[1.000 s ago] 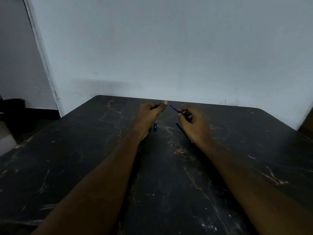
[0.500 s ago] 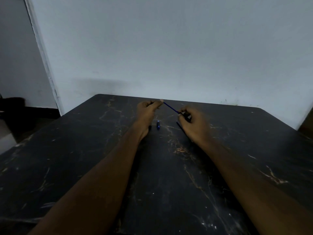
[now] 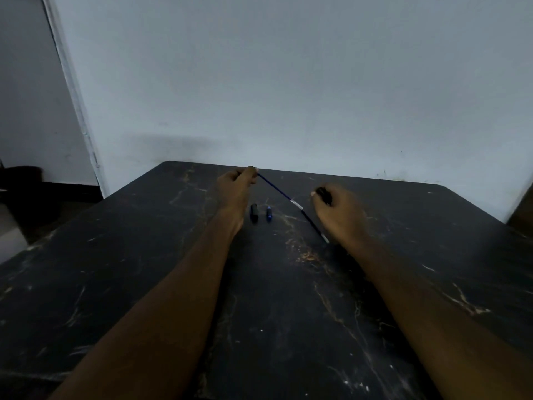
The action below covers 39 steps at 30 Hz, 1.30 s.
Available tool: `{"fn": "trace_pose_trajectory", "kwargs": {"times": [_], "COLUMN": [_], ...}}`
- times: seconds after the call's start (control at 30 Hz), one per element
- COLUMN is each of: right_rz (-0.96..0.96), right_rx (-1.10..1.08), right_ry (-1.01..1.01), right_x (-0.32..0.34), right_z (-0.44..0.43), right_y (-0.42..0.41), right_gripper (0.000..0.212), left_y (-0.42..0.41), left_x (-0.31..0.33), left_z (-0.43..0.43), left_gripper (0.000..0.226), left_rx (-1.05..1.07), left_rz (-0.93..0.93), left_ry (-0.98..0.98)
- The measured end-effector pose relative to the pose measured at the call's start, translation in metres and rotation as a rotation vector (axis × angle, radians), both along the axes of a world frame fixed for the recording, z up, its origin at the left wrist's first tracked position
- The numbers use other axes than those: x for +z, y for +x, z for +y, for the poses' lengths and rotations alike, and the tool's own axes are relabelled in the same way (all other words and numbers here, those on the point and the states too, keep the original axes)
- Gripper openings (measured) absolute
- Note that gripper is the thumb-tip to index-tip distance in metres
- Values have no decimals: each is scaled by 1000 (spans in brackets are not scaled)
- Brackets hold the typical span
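My left hand pinches the far end of a thin blue rod between thumb and fingertips. The rod slants down to the right into a black section with whitish bands, ending beside my right wrist. I cannot tell if blue and black are one piece. My right hand is curled, apart from the rod, and grips a small dark piece at its fingertips. Between my hands a short black cap and a small blue piece lie on the dark marbled table.
The table's far edge runs along a pale wall just beyond my hands. A door frame stands at the left, with dark floor below it. A brown object shows at the right edge.
My hands have drawn apart. The right hand has come off the blue rod and moved right with a dark piece. The left hand shifted left, exposing the rod, the cap and the blue piece.
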State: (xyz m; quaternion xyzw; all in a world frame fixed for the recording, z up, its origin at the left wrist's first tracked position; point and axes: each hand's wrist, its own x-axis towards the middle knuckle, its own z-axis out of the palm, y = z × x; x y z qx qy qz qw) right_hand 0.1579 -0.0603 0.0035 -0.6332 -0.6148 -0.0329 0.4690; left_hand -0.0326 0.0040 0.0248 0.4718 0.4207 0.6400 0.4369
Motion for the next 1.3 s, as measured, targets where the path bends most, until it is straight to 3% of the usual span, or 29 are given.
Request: {"fn": "trace_pose_trajectory", "kwargs": {"times": [0.17,0.47,0.6,0.77,0.87,0.97,1.1,1.3], "right_rz": [-12,-10,120,347,324,225,97,8], "right_rx": [132,164,130,-71,-190,-242,-306,-321], "right_ry": [-36,-127,-60,-24,-133,-270,-381,-449], "right_x": [-2,0,8,12,10,6,6,7], "right_z": [2,1,-2,-1,1,-1,-6,-11], "right_y": [-10,-12,3,39,65,75,74,69], "right_gripper": [32,30,37,33,34,34,33,29], "left_y": [4,13,14,15,14,11,9,9], "left_x": [-2,-7,-9,-15,-19,-23,-25,-26], "left_z": [-1,2,1,2,3,5,6,6], "left_gripper": [19,18,19,21,15,12,22,22], "left_rx": [-50,-97,-82,-69,-27,35,29,8], "left_rz": [145,133,198,342,472,716,962,933], "left_ry": [20,45,51,73,100,112,85,78]}}
